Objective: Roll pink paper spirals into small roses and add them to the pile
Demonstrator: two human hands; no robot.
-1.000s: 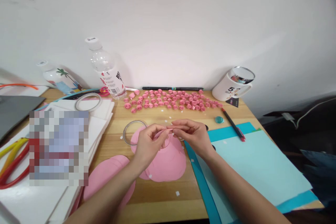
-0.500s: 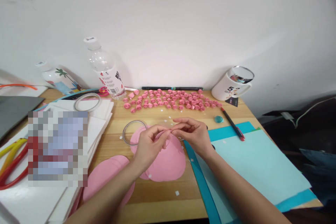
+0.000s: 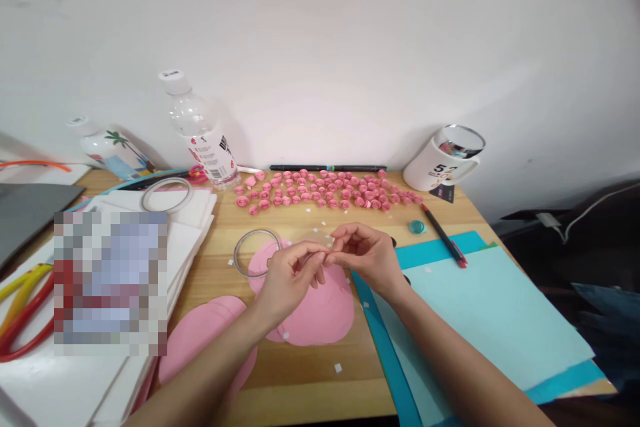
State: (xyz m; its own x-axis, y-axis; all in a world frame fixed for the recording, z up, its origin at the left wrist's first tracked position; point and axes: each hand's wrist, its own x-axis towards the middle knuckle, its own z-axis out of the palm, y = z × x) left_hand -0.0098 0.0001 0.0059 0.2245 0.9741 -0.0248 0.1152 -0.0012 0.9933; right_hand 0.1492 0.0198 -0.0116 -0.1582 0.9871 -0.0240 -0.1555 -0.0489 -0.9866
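My left hand [image 3: 287, 280] and my right hand [image 3: 363, 255] meet fingertip to fingertip above a pink paper circle [image 3: 320, 310] on the wooden desk [image 3: 300, 380]. Both hands pinch at the same small spot; what sits between the fingertips is too small to make out. A clear tape ring [image 3: 253, 250] lies just left of my left hand. Several small rolled pink paper roses [image 3: 325, 190] lie in rows at the back of the desk. A second pink circle [image 3: 200, 343] lies under my left forearm.
Light blue and teal paper sheets [image 3: 480, 313] lie on the right with a red pen [image 3: 443, 235] and a blue bead [image 3: 416, 227]. A white mug [image 3: 443, 163], a black marker [image 3: 327, 168], water bottle [image 3: 200, 130], white foam sheets [image 3: 190, 227] and another ring [image 3: 167, 195] are around.
The pink strip seen earlier between my fingers no longer shows. My fingertips have drawn closer together and the hands have shifted slightly.
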